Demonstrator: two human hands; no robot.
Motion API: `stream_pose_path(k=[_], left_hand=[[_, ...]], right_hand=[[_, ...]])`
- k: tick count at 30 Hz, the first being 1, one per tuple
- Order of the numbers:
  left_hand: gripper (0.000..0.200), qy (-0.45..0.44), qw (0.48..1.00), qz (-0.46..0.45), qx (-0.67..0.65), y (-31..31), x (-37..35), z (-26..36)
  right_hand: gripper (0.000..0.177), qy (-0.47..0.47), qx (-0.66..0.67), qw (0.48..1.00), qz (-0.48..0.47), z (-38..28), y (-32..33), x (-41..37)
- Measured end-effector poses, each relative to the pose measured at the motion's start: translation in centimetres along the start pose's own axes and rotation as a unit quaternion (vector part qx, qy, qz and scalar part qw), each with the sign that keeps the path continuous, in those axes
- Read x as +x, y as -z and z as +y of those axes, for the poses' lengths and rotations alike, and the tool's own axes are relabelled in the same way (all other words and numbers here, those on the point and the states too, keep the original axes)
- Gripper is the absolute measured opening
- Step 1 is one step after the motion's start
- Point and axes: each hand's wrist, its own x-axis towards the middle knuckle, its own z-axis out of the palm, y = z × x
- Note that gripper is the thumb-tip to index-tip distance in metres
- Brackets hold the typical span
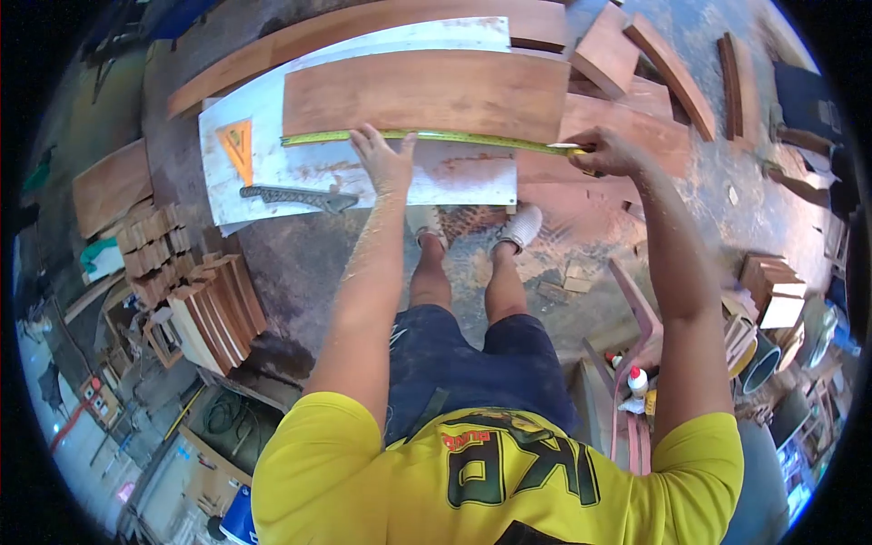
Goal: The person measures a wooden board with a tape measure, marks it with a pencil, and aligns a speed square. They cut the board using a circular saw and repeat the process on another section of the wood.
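Note:
A yellow tape measure (472, 139) is stretched along the near long edge of a reddish-brown wooden board (427, 91). My left hand (386, 163) rests on the tape left of its middle, fingers spread. At the tape's right end my right hand (604, 153) is closed around the tape case, with a thin white-tipped thing, perhaps a pencil, at its fingers. The board lies on a scuffed white sheet (454, 186). An orange triangular square (238, 150) is on the sheet at the left, and just below it sits a dark grey perforated metal tool (300, 196).
Long planks (363, 27) lie behind the board, with loose wood pieces (672, 73) at the upper right. Stacked wood blocks (213, 313) stand at the left. A white bottle (638, 380) is by my right arm. Part of another person (813, 186) shows at the right edge.

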Motion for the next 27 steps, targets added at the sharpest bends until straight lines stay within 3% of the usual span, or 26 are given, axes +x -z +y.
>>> stream_pose_path(k=[8,10,11,13,15,17,18,19,22,24,25,27], left_hand=[[0.1,0.034,0.999,-0.029,-0.002,0.3,-0.3,0.7],[0.082,-0.024,0.995,0.079,-0.048,0.4,-1.1,1.4],[0.082,-0.025,0.995,0.077,-0.049,0.2,-2.1,2.0],[0.048,0.014,0.973,0.084,-0.216,-0.5,-5.3,5.0],[0.023,0.063,0.954,-0.041,-0.289,-1.7,-9.4,9.3],[0.027,0.125,0.876,-0.17,-0.434,-2.8,-12.6,14.5],[0.03,0.228,0.803,-0.205,-0.51,-6.6,-14.1,15.6],[0.034,0.278,0.742,-0.238,-0.562,-6.0,-14.2,18.2],[0.024,0.281,0.667,-0.268,-0.636,-10.2,-13.8,20.9],[0.023,0.311,0.585,-0.181,-0.727,-11.3,-13.7,22.8],[0.023,0.309,0.594,-0.168,-0.724,-11.4,-13.4,23.1],[0.023,0.396,0.531,-0.166,-0.731,-11.2,-13.0,23.9]], right_hand=[[0.042,0.034,-0.039,0.999,0.015,0.3,0.2,-0.1],[0.042,0.032,-0.03,0.999,0.017,0.4,0.0,-0.2],[0.041,0.033,-0.022,0.999,0.019,0.4,0.0,-0.2],[0.042,0.029,-0.018,0.999,0.019,0.3,0.0,-0.3],[0.042,0.027,-0.016,0.999,0.019,0.3,0.1,-0.4],[0.04,0.016,-0.016,1.0,0.018,0.2,0.0,-0.3],[0.04,0.021,-0.016,1.0,0.015,0.4,0.0,-0.1],[0.039,0.012,-0.009,1.0,0.012,0.8,0.0,-0.1],[0.037,0.011,0.009,1.0,0.003,1.5,-0.2,0.6],[0.036,0.047,0.076,0.996,-0.01,1.8,-0.4,0.8],[0.036,0.061,0.077,0.995,-0.018,1.2,-0.4,0.7],[0.036,0.035,0.012,0.999,0.009,0.3,0.0,0.1]])
